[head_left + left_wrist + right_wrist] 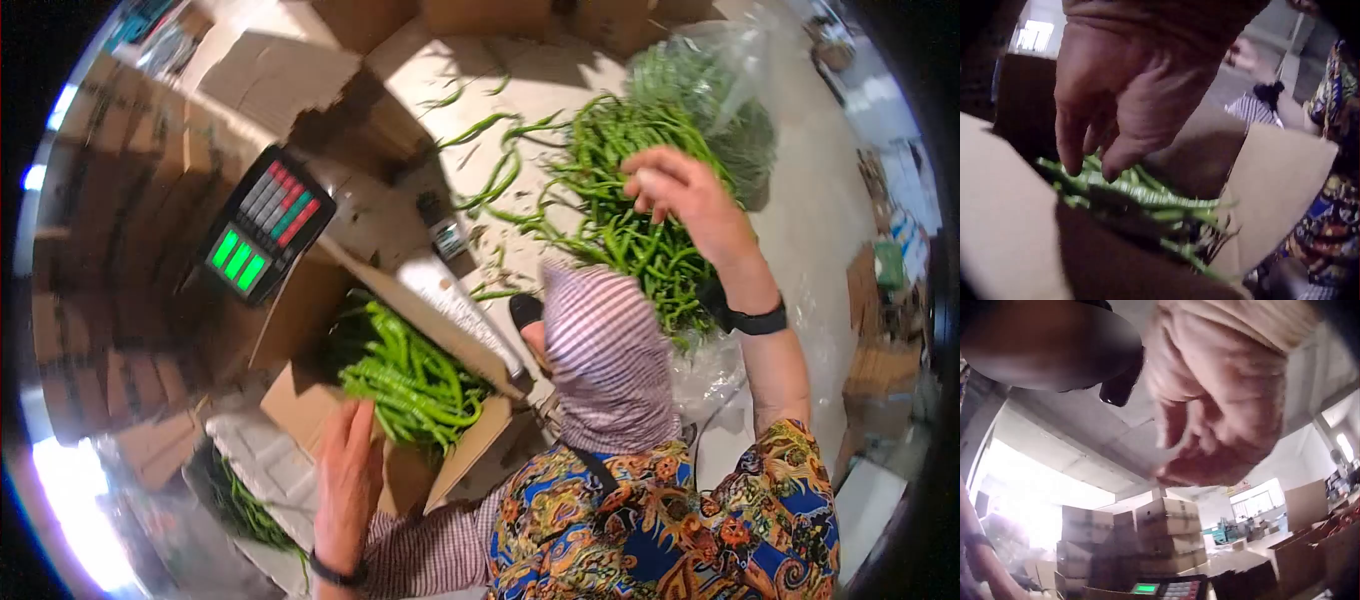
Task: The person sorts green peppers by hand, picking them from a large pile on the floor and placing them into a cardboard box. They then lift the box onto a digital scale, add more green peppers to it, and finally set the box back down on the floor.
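Note:
My left hand [345, 485] hovers at the near side of a cardboard box [455, 350] that holds long green chili peppers [415, 385]. In the left wrist view this hand [1129, 94] hangs with fingers pointing down, fingertips right at the peppers [1141, 194], none gripped. My right hand [690, 205] is raised over a big heap of green chili peppers [620, 140] on the floor. Its fingers are loosely bent and hold nothing; the right wrist view shows the same hand [1216, 406] with a bare palm.
A digital scale display [265, 225] with green digits stands beyond the box. Clear plastic bags [740, 90] lie by the heap, and stray peppers [490, 185] dot the floor. Stacked cartons [110, 240] rise at the left. Checked cloth [610, 360] lies between my arms.

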The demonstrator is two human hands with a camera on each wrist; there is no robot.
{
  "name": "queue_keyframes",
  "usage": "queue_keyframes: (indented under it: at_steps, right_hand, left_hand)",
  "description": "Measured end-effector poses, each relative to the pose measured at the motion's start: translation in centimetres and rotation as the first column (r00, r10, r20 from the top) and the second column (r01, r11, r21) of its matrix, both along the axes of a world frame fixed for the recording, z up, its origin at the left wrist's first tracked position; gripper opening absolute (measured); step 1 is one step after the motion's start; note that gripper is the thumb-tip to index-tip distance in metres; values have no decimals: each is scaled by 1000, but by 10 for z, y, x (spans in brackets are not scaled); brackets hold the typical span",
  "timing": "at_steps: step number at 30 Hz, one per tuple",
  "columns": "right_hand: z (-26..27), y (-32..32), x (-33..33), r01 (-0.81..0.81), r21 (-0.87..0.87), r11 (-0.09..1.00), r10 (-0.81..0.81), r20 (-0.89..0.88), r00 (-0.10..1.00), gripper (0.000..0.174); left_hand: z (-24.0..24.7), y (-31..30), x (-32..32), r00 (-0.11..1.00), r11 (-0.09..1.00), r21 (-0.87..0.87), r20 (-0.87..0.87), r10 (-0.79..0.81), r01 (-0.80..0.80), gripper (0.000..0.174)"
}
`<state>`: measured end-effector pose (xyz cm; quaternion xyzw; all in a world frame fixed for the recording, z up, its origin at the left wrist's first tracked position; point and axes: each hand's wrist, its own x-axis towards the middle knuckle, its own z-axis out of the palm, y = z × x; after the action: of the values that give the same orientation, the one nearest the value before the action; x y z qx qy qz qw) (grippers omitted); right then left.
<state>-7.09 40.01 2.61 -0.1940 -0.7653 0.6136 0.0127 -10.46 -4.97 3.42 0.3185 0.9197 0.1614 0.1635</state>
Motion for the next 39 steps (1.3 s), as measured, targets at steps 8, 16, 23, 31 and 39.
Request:
queue_keyframes:
  at_steps: [8, 16, 23, 31, 39]
  right_hand:
    - [-204, 77, 187, 339, 10, 941, -304, 467, 830, 13]
    - [-261, 16, 165, 197, 721, 664, -495, 227, 839, 62]
    - [-285, -29, 113, 157, 836, 526, -652, 277, 706, 110]
    - [-307, 5, 110, 47, 842, 538, -656, 383, 650, 94]
    - [-304, 49, 114, -37, 894, 446, -633, 344, 693, 69]
  left_hand:
    - [48, 44, 61, 911, 974, 59, 370, 181, -218, 25]
    - [42, 89, 84, 794, 887, 67, 481, 373, -457, 24]
    - [34, 109, 91, 816, 856, 166, 434, 382, -489, 21]
    - [19, 103, 98, 795, 809, 219, 439, 419, -546, 23]
    - [11, 113, 93, 827, 825, 192, 326, 457, -532, 26]
